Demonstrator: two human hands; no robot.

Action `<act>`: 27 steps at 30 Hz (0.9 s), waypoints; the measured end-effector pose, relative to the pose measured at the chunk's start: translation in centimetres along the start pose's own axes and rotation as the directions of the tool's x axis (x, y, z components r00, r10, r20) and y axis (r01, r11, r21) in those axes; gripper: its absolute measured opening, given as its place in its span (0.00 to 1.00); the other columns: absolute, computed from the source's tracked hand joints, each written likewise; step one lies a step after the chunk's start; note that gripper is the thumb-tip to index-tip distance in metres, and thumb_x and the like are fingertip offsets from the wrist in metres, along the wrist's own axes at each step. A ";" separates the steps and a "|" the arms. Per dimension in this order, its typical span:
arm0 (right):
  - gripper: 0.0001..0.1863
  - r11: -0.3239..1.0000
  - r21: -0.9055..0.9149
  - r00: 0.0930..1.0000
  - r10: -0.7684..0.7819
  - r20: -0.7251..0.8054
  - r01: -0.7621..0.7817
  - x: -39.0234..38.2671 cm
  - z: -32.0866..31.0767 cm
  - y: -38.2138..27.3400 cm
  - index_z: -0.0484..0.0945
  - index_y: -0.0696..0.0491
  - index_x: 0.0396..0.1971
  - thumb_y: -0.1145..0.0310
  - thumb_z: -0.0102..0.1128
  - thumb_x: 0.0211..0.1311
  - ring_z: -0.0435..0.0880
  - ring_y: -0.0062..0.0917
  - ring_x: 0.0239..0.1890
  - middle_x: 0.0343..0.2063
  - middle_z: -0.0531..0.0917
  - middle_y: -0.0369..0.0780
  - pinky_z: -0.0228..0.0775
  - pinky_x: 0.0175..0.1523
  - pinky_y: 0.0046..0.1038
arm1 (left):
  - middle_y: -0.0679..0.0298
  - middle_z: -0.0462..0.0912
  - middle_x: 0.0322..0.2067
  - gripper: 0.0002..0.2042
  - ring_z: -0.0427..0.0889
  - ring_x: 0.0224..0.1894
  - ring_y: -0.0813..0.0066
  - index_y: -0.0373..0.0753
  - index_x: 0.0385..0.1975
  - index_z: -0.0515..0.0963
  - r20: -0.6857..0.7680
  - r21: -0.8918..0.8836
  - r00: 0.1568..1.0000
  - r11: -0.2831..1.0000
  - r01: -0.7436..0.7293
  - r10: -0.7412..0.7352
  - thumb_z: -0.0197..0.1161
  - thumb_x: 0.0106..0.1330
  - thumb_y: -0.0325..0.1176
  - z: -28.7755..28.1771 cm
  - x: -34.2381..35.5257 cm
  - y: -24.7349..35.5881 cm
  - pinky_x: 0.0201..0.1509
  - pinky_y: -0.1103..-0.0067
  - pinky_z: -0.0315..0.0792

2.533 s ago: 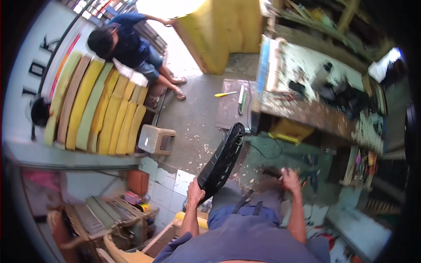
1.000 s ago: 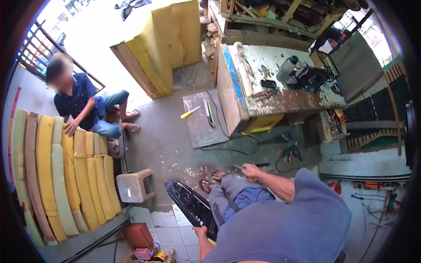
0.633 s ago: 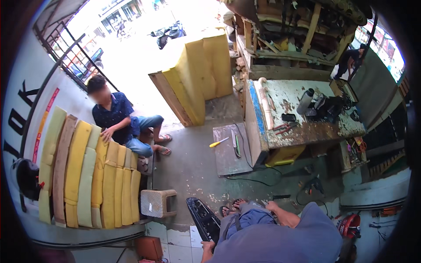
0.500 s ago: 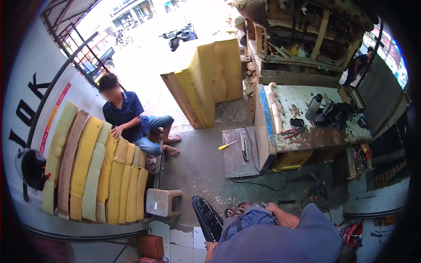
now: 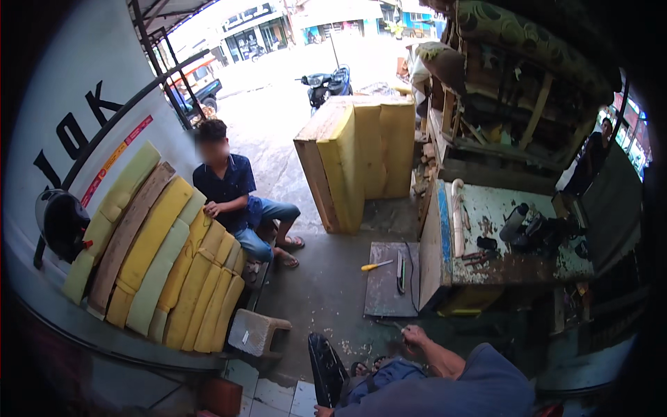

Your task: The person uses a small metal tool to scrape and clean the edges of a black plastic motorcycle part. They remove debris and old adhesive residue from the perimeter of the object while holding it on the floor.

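Note:
My right hand (image 5: 415,336) reaches forward over the floor with its fingers closed on a slim tool (image 5: 394,325). The tool's thin end points left; its exact kind is too small to make out. A long, tapered black motorcycle seat base (image 5: 324,365) stands tilted by my left leg, narrow end up. Beside its lower end is my left hand (image 5: 324,411), mostly cut off by the picture's lower edge, so its grip cannot be made out. On a flat board (image 5: 391,295) in front of me lie a yellow-handled screwdriver (image 5: 376,265) and a box cutter (image 5: 401,272).
Yellow foam slabs (image 5: 169,257) stand in a row at left, with a seated person (image 5: 233,184) touching them. A woven stool (image 5: 258,332) is near them. Upright foam blocks (image 5: 361,163) stand ahead. A worn workbench (image 5: 514,271) with pliers (image 5: 479,257) is at right.
My right hand has moved from my lap forward, with the slim tool now extended over the floor. The view has shifted, moving the surroundings down and mostly rightward in the picture.

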State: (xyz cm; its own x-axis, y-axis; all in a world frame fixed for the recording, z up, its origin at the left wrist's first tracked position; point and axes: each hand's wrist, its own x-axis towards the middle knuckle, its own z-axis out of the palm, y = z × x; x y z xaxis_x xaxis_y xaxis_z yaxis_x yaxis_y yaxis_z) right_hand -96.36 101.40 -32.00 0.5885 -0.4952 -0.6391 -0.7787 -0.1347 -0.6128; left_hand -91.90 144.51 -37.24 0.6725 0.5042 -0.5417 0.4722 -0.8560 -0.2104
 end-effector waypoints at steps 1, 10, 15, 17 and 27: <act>0.18 0.997 -0.017 0.997 0.071 0.023 -0.071 0.0 0.0 0.3 0.83 0.55 0.39 0.55 0.53 0.68 0.86 0.26 0.27 0.27 0.87 0.40 0.78 0.33 0.32 | 0.52 0.78 0.50 0.22 0.80 0.55 0.53 0.50 0.59 0.63 -0.034 -0.013 0.999 0.999 -0.037 0.037 0.58 0.66 0.42 -0.5 -0.8 1.1 0.56 0.58 0.74; 0.19 0.978 -0.093 0.983 0.181 -0.042 -0.185 -4.7 -2.8 2.7 0.86 0.48 0.45 0.52 0.58 0.64 0.87 0.32 0.44 0.37 0.89 0.38 0.76 0.54 0.34 | 0.51 0.77 0.51 0.24 0.78 0.56 0.52 0.50 0.60 0.62 -0.129 -0.060 0.824 0.826 -0.561 0.551 0.59 0.65 0.42 -5.0 -8.7 14.3 0.57 0.57 0.73; 0.16 0.926 0.346 0.986 0.166 -0.022 -0.149 -1.9 -6.7 2.3 0.86 0.51 0.42 0.56 0.61 0.65 0.88 0.24 0.32 0.34 0.89 0.39 0.80 0.41 0.31 | 0.51 0.77 0.52 0.25 0.78 0.56 0.52 0.50 0.60 0.62 -0.149 -0.001 0.738 0.746 -0.666 0.658 0.59 0.64 0.42 -7.1 -11.1 21.6 0.58 0.56 0.73; 0.14 0.985 0.172 0.998 -0.022 -0.057 0.032 0.9 -8.6 1.5 0.83 0.56 0.42 0.61 0.60 0.67 0.88 0.26 0.32 0.33 0.88 0.41 0.80 0.38 0.32 | 0.51 0.77 0.52 0.26 0.78 0.57 0.51 0.50 0.61 0.61 -0.151 0.015 0.728 0.738 -0.674 0.668 0.60 0.64 0.42 -7.5 -12.3 24.5 0.58 0.56 0.72; 0.17 0.836 0.521 0.937 -0.303 0.175 0.173 10.9 -17.4 -9.6 0.77 0.63 0.46 0.62 0.55 0.72 0.88 0.28 0.34 0.36 0.87 0.44 0.81 0.39 0.30 | 0.50 0.76 0.53 0.28 0.76 0.58 0.50 0.50 0.62 0.61 -0.149 0.051 0.782 0.795 -0.605 0.605 0.60 0.63 0.42 -9.0 -15.4 33.3 0.60 0.55 0.71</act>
State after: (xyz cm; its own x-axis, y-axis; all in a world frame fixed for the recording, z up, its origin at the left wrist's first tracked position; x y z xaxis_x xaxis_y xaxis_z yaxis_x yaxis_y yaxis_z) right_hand -86.23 82.35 -24.95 0.8252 -0.2730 -0.4944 -0.4361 0.2484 -0.8650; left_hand -81.37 109.25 -28.56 0.8964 -0.1065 -0.4302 -0.0604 -0.9910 0.1193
